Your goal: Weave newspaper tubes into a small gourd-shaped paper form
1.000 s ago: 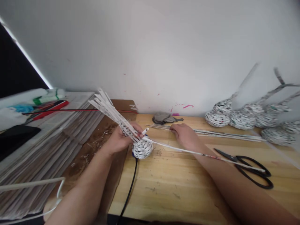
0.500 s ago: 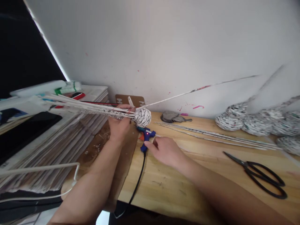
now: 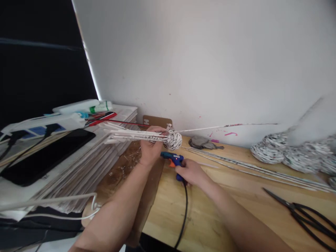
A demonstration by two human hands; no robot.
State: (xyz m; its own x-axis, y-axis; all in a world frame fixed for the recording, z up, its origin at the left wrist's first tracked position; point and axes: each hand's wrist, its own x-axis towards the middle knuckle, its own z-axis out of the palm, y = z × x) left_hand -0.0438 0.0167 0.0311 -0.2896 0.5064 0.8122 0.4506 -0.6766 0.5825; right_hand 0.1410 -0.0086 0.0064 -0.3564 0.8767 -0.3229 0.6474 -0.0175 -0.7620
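My left hand (image 3: 151, 147) is closed round a bundle of rolled paper sticks (image 3: 123, 135), just beside a small woven paper ball (image 3: 174, 140) at the bundle's right end. One long paper stick (image 3: 210, 128) runs from the ball out to the right. My right hand (image 3: 193, 171) grips the handle of a blue glue gun (image 3: 178, 160) with an orange trigger and a lit red light. The gun's nozzle points left, below the ball and apart from it. A black cord hangs from the handle over the table.
Black scissors (image 3: 294, 207) lie at the right, near several paper sticks (image 3: 236, 162). Woven paper balls (image 3: 270, 148) stand by the wall. A grey cloth (image 3: 203, 142) lies at the table's back. On the left, a paper stack (image 3: 118, 154) carries a black phone (image 3: 52, 154) and a power strip.
My right hand has closed round the glue gun's handle, which it was only reaching at before. The view has turned left, so everything sits further right and lower.
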